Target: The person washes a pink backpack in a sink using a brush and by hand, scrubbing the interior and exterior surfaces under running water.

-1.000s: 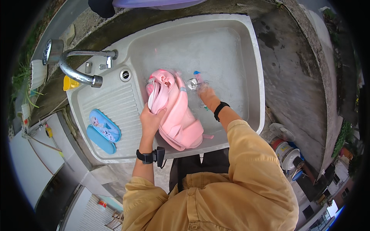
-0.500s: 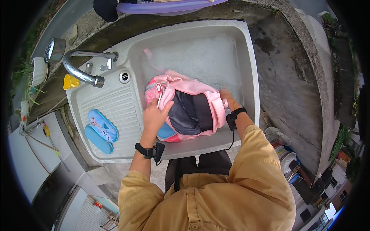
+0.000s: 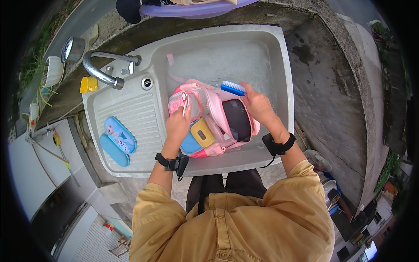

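A pink school backpack (image 3: 214,102) lies in the sink basin, with a dark panel and a yellow and blue pocket showing. My left hand (image 3: 178,126) is closed on its left part, beside a red-and-white tab. Above the bag's far right edge, my right hand (image 3: 260,106) grips a blue scrub brush (image 3: 233,89). White bristles on it point toward the far side. The stone sink (image 3: 286,78) has shallow water in its basin, where a pink strap trails at the far left.
A blue pencil case (image 3: 120,135) lies on the ribbed drainboard left of the bag. The curved metal faucet (image 3: 98,72) reaches over the drainboard's far end, near a yellow cup (image 3: 88,84). Beyond the sink's far edge sits a purple basin (image 3: 192,10) with cloth in it.
My right hand has risen from beside the bag, bringing the blue brush into view. The dark panel has shifted right and the yellow and blue pocket is now exposed. My left hand still grips the bag.
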Demonstrator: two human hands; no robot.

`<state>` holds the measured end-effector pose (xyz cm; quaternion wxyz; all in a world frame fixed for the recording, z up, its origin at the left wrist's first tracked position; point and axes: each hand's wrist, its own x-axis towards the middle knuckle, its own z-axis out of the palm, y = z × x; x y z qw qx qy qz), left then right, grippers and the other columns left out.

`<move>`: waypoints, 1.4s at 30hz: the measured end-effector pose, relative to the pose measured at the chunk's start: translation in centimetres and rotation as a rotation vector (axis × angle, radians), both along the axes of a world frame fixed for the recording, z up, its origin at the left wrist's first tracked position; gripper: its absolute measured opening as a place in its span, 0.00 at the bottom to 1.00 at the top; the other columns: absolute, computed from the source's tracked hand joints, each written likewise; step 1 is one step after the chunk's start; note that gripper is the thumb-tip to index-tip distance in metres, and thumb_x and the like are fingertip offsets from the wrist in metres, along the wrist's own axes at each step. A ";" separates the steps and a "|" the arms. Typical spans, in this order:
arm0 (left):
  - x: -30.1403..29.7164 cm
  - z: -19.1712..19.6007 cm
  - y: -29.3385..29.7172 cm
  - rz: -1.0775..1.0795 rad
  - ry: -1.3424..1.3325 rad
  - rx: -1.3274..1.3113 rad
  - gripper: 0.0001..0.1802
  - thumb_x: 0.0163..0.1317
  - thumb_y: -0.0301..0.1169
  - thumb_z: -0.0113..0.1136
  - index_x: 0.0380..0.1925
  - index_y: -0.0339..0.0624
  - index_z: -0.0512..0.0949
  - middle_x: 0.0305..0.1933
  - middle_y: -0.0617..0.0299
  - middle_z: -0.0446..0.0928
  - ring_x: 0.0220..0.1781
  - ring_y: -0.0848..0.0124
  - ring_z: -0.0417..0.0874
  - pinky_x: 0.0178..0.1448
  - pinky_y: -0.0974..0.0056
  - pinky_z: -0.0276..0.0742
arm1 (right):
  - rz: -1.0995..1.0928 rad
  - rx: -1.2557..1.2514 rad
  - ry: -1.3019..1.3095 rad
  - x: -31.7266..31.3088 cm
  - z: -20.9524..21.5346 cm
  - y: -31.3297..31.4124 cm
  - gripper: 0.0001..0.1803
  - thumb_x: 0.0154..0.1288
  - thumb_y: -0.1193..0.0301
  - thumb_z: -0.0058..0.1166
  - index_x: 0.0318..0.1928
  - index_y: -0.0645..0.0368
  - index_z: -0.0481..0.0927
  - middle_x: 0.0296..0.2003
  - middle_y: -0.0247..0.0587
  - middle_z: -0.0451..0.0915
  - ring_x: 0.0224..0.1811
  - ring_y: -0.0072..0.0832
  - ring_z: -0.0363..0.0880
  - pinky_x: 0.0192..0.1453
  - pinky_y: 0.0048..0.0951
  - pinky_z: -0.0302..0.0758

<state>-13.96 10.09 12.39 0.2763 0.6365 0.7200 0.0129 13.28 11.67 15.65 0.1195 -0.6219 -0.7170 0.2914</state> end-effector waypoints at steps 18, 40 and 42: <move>-2.9 1.7 -2.3 0.433 -0.572 -0.044 0.32 0.63 0.53 0.43 0.41 0.28 0.73 0.31 0.60 0.74 0.33 0.74 0.72 0.37 0.69 0.67 | 0.310 0.176 -0.050 -15.6 -9.0 2.4 0.09 0.53 0.69 0.51 0.26 0.62 0.75 0.20 0.48 0.78 0.23 0.38 0.79 0.25 0.36 0.74; -2.3 -0.9 -3.3 0.707 -0.949 -0.221 0.29 0.64 0.51 0.40 0.45 0.33 0.70 0.34 0.62 0.71 0.32 0.74 0.69 0.35 0.66 0.64 | -0.531 -1.100 0.794 -15.8 -8.6 0.6 0.20 0.64 0.60 0.41 0.34 0.67 0.77 0.21 0.51 0.76 0.23 0.37 0.78 0.19 0.34 0.68; -2.0 -1.0 -3.1 0.638 -0.830 -0.203 0.29 0.64 0.52 0.40 0.41 0.34 0.74 0.26 0.66 0.72 0.23 0.77 0.67 0.26 0.67 0.62 | -0.017 -0.872 0.414 -16.1 -9.5 -1.2 0.20 0.63 0.60 0.41 0.37 0.65 0.77 0.25 0.51 0.77 0.25 0.41 0.79 0.20 0.34 0.71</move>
